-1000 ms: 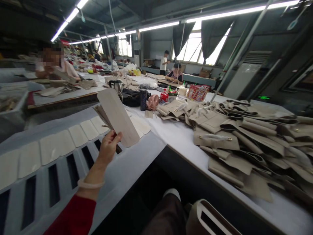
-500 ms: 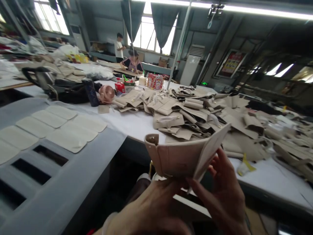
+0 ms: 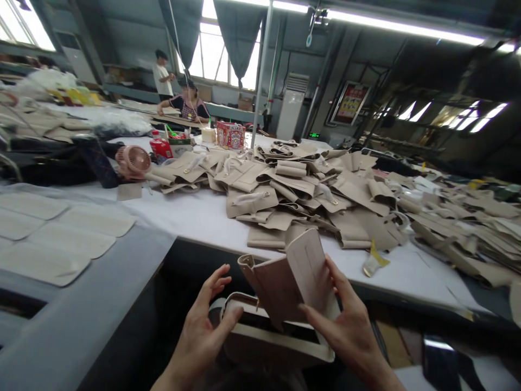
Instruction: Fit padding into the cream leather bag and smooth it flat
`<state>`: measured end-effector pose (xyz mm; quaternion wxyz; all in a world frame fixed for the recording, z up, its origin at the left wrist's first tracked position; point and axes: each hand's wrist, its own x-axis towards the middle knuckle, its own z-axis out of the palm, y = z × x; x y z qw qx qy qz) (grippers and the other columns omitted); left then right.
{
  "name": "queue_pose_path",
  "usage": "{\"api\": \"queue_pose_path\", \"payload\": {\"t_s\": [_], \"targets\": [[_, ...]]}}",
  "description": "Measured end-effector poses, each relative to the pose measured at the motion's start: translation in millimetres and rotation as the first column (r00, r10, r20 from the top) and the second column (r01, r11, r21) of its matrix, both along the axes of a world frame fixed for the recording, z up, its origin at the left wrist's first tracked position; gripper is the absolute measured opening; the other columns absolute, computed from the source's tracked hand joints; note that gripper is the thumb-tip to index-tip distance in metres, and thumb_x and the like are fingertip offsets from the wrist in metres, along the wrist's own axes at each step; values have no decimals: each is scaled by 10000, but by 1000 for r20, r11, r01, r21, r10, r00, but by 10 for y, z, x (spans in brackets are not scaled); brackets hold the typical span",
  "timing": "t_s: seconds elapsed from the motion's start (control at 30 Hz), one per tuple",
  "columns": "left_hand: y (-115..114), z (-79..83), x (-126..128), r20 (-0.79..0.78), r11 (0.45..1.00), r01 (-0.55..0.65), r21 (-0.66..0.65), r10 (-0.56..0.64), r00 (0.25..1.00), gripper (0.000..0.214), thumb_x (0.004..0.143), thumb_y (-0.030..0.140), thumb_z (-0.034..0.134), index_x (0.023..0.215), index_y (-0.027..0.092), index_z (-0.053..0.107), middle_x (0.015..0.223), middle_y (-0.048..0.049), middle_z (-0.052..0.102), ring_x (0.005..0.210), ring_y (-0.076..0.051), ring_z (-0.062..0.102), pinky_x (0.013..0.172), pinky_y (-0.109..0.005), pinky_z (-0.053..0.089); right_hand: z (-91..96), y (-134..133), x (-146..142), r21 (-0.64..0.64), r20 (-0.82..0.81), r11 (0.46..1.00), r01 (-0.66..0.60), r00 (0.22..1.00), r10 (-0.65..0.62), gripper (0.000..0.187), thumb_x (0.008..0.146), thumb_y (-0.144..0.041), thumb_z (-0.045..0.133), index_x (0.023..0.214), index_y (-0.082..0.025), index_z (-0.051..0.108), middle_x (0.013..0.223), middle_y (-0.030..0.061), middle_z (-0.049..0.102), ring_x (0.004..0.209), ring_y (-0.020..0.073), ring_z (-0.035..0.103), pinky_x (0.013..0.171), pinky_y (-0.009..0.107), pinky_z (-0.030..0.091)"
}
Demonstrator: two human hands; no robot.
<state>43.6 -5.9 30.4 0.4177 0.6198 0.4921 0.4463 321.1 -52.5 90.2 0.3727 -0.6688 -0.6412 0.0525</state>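
Note:
A beige leather handbag with an open body [image 3: 280,347] is low in front of me. Its raised leather flap [image 3: 310,269] stands bent above the opening. My right hand [image 3: 348,320] has the flap's right side between its thumb and fingers. On the left, my left hand [image 3: 203,323] is open, fingers apart, with its thumb at the bag's rim; whether the thumb presses on it I cannot tell. A small gold-coloured metal fitting shows by the opening. The bag's underside is dark and partly hidden.
A heap of beige leather bag pieces [image 3: 285,190] covers the white table. Flat pale panels [image 3: 61,239] lie on the grey surface at left. A pink fan [image 3: 133,162], a red patterned box [image 3: 230,134] and a yellow-clear item [image 3: 374,262] are around. Two people are farther back.
My left hand has come away from the flap and spread its fingers to the left. The flap sits lower and the bag's opening now shows. My view has turned rightward.

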Motion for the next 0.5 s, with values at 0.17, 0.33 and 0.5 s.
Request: {"api": "queue_pose_path", "payload": {"t_s": [0.17,0.33,0.5], "targets": [[146,137,146,-24,993,115,32,-114,993,623,866,328,671,1425,376,400,1413,-41,540,1233,-250,556,1040,-388,465,-42,-5,-79,10,254,990,-140,958,133,822,845,-242,613,1551,-222,192,1484,122,454,1315,300,482,1034,458,494],[202,58,86,-152,979,202,1,-199,968,290,865,284,624,1151,285,673,1207,-72,670,1143,-281,604,1022,-409,477,-195,-67,-173,-27,582,988,-154,801,141,774,878,-193,534,1568,-193,184,1440,176,472,1087,317,581,810,469,547],[125,-387,-98,43,976,52,-211,-44,998,469,858,462,650,1290,281,619,1388,-68,585,1328,-296,488,1151,-419,359,-370,-43,-213,-8,694,964,-265,693,196,757,887,-179,520,1562,-101,187,1244,172,629,984,304,599,722,428,535]]}}
